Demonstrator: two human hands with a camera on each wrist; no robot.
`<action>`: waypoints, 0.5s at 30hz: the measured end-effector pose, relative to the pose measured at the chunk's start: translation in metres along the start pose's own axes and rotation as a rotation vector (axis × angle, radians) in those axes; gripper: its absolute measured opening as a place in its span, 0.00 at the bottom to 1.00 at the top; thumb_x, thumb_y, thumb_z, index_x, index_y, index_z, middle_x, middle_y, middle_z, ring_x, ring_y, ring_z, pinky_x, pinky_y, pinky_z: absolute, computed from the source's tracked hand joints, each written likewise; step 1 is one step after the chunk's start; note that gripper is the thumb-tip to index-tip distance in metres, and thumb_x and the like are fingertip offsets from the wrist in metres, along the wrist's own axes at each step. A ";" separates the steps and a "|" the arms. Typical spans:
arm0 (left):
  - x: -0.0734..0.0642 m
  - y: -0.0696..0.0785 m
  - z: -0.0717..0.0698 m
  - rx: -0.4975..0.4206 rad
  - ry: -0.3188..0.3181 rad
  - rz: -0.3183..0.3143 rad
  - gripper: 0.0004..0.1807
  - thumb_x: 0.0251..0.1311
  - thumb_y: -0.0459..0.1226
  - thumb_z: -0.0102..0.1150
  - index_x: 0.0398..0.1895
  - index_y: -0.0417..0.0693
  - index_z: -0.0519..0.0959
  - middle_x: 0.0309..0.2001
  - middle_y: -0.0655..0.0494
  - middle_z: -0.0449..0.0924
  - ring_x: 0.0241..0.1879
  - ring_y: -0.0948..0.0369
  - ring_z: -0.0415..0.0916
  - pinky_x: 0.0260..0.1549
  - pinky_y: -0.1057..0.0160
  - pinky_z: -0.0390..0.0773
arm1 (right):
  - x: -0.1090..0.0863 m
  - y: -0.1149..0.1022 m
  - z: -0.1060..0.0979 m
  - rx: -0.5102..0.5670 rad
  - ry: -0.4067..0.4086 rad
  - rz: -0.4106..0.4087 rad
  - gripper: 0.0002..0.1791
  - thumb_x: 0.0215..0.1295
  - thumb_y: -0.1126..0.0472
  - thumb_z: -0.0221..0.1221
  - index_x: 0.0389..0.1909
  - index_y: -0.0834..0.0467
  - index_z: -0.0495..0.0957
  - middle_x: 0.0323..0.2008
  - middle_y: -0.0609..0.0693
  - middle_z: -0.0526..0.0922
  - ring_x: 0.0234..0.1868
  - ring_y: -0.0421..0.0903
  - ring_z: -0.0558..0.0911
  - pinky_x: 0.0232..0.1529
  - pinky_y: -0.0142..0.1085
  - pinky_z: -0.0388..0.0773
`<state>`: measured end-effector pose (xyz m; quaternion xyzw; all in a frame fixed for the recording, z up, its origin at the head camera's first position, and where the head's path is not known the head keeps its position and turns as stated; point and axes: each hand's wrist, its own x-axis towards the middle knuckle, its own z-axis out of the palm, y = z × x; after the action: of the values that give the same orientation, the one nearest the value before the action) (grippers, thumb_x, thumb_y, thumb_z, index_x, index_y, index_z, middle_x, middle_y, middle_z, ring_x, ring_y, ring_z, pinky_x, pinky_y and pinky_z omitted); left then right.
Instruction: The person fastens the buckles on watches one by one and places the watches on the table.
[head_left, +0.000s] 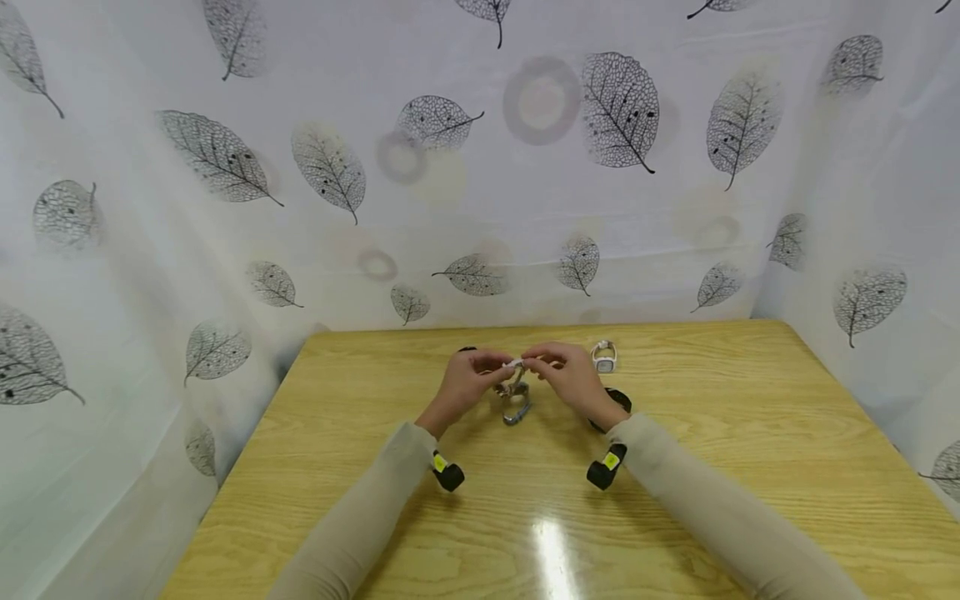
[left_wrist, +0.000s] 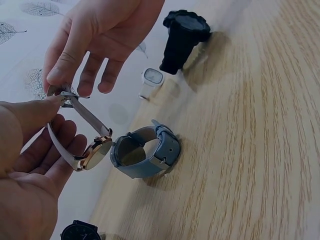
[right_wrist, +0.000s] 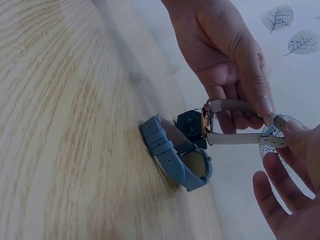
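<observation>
Thumb and fingertips of my left hand (head_left: 465, 383) pinch one end of a wristwatch's strap. My right hand (head_left: 573, 379) pinches the strap too, close to the buckle. This wristwatch (left_wrist: 97, 152) has a rose-gold case and a pale strap bent into a loop, and its case hangs below the fingers. Between the fingertips, the buckle (left_wrist: 66, 97) shows in the left wrist view, partly covered by thumbs. Just beneath the hands, a blue-strapped watch (right_wrist: 170, 150) rests on the table with its strap fastened in a loop.
A chunky black watch (left_wrist: 185, 40) sits beside my right wrist. Farther back on the right lies a white square-faced watch (head_left: 604, 358). Another watch with a black dial (right_wrist: 191, 124) is behind the left hand. Leaf-printed cloth (head_left: 480, 208) hangs along the far edge of the wooden table (head_left: 465, 517).
</observation>
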<state>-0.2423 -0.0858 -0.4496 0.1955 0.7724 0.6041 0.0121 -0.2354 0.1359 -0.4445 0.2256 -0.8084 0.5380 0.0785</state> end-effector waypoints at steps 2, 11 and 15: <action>0.000 -0.001 0.000 0.002 0.005 0.001 0.10 0.66 0.38 0.70 0.46 0.44 0.89 0.43 0.51 0.89 0.41 0.57 0.86 0.41 0.58 0.87 | 0.001 -0.001 0.001 -0.009 0.013 -0.003 0.11 0.73 0.57 0.64 0.50 0.57 0.88 0.46 0.51 0.89 0.41 0.61 0.87 0.39 0.39 0.87; 0.000 -0.001 0.000 0.005 0.043 0.012 0.12 0.63 0.38 0.72 0.48 0.43 0.88 0.44 0.50 0.89 0.42 0.57 0.86 0.43 0.59 0.87 | 0.002 0.003 0.004 -0.003 0.044 -0.035 0.11 0.73 0.57 0.64 0.48 0.58 0.88 0.44 0.50 0.89 0.39 0.62 0.86 0.39 0.45 0.87; -0.001 0.000 0.000 -0.018 0.061 0.012 0.14 0.62 0.37 0.73 0.49 0.42 0.88 0.45 0.47 0.89 0.43 0.55 0.86 0.45 0.59 0.87 | 0.003 0.004 0.006 -0.005 0.054 -0.051 0.09 0.73 0.58 0.64 0.47 0.55 0.89 0.44 0.49 0.89 0.38 0.62 0.86 0.37 0.40 0.87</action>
<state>-0.2415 -0.0861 -0.4495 0.1814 0.7659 0.6167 -0.0136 -0.2391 0.1304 -0.4489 0.2315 -0.8013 0.5397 0.1147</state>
